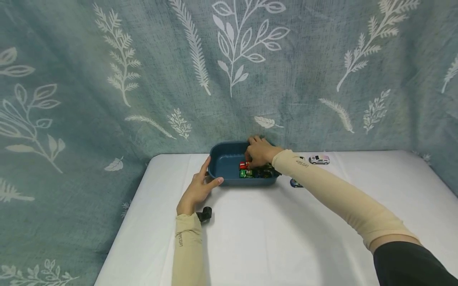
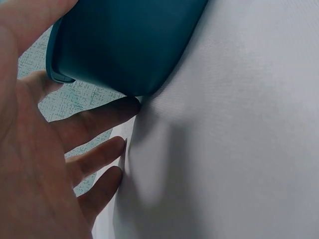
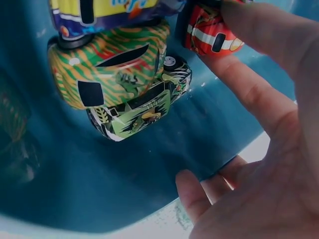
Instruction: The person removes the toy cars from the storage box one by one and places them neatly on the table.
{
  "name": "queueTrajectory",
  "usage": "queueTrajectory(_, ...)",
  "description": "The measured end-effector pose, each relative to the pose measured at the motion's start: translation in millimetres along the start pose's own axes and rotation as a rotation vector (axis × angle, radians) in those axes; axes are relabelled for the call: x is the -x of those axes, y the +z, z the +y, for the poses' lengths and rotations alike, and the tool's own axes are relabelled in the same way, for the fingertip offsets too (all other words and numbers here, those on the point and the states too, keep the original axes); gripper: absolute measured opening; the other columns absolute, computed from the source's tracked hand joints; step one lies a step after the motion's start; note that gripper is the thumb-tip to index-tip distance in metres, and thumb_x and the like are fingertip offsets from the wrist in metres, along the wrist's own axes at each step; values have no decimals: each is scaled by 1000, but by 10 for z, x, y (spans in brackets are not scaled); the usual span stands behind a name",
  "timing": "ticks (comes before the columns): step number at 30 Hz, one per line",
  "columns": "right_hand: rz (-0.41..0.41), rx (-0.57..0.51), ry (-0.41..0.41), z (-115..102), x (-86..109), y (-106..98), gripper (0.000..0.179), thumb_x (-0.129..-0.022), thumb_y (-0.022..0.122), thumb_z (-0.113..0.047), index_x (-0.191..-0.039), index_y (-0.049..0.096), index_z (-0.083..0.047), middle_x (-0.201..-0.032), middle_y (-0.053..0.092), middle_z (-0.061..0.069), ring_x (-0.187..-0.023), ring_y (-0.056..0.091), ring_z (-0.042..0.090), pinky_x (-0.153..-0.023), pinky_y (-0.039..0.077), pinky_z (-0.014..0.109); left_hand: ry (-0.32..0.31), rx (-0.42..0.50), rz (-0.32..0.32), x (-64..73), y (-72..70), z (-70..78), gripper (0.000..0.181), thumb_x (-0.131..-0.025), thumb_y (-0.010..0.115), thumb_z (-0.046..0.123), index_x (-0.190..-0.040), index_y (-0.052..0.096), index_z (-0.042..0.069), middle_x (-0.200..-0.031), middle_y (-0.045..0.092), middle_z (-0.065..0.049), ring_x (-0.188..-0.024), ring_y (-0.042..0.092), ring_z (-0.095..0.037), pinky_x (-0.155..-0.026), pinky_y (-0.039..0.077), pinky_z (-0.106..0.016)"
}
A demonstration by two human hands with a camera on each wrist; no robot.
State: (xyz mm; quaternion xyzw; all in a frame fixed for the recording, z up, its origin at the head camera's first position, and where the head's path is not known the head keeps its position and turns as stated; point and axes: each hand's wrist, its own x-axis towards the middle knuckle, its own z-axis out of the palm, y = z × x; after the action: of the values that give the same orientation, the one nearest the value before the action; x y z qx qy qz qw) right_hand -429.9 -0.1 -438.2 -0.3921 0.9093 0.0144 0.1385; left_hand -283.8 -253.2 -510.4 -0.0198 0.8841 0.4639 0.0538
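My right hand pinches red-and-white toy car (slick shell could slip); left hand, fingers spread, touches blue oblong plastic bin.

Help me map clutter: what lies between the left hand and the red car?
Between the left hand and the red car, the head view shows the left wall of the bin, then a bare stretch of its floor.

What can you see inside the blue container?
A red car, a striped green car and other toy cars. The right hand covers part of the inside, hiding their full number.
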Motion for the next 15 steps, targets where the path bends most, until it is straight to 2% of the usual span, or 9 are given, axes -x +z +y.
queueTrajectory(7, -2, -14, -14, 55, 36, 32, 29, -104, 71, -34, -123, 77, -12, -166, 32, 29, -154, 26, 48, -122, 30, 65, -10, 1, -4, 14, 48, 7, 93, -100, 71, 52, -170, 9, 47, -165, 43, -21, -159, 29, -39, -124, 27, -70)
queueTrajectory(12, 60, -29, -46, 99, 78, -91, 30, -106, 67, -31, -127, 73, -10, -167, 33, 26, -154, 28, 47, -121, 31, 65, -2, -5, 11, 19, 27, 23, 95, -99, 71, 54, -170, 8, 46, -165, 44, -21, -159, 29, -39, -124, 27, -69)
queueTrajectory(15, 127, -41, -88, 144, 132, -153, 30, -107, 66, -26, -128, 70, -6, -160, 43, 26, -147, 38, 46, -118, 36, 63, 1, -4, 9, 30, 17, 29, 95, -99, 71, 54, -170, 8, 46, -165, 43, -22, -159, 29, -39, -124, 27, -70)
